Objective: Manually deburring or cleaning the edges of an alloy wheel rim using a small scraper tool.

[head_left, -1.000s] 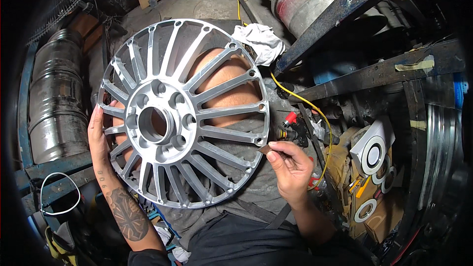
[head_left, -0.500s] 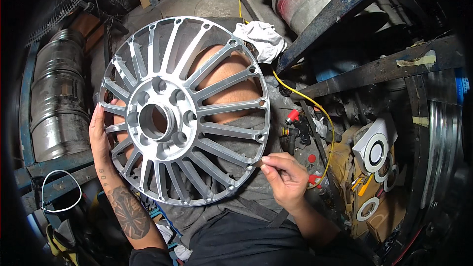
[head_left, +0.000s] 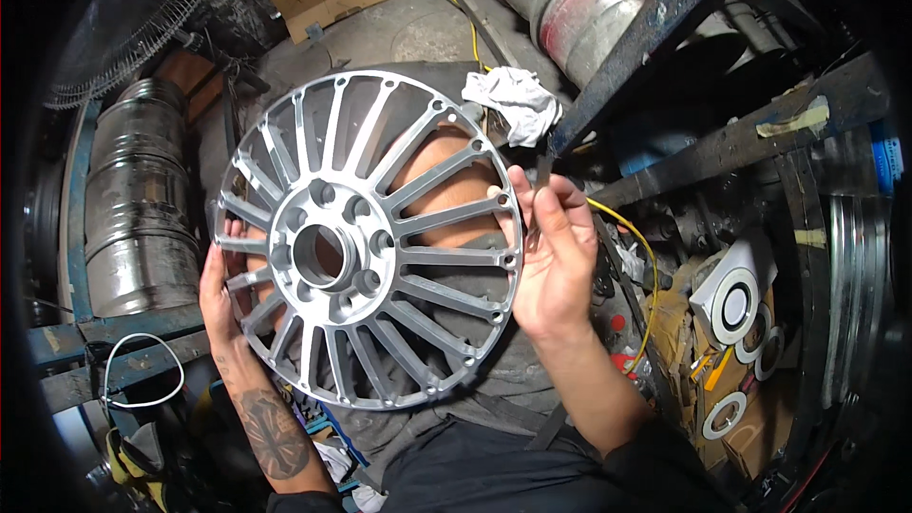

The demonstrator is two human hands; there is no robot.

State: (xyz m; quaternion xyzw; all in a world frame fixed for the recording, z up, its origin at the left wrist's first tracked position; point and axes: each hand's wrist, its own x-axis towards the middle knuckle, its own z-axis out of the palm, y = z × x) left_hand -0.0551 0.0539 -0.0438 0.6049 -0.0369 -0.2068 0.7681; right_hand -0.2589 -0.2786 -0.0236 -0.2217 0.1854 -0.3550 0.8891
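A silver many-spoked wheel face (head_left: 432, 220) is propped up in front of me, over my bent legs, with bare skin showing between its spokes. Its hub has a round centre bore and a ring of bolt holes. My left hand (head_left: 226, 275) grips the left side of the rim, some fingers hidden behind it. Beside the right edge of the wheel, my right hand (head_left: 559, 256) is raised, palm toward me. Thumb and fingers pinch a small, thin, dark strip (head_left: 543, 173), whose exact kind I cannot make out.
Ribbed metal barrels (head_left: 142, 199) stand at the left near a wire fan guard (head_left: 142, 66). A white rag (head_left: 513, 100) lies past the wheel. Dark steel beams (head_left: 655, 47) cross the right side. A yellow cable (head_left: 654, 294) runs by cardboard and white rings (head_left: 731, 304).
My right hand has moved up along the wheel's right edge and turned its palm toward me, still pinching the strip. The wheel sits slightly lower and further right in view.
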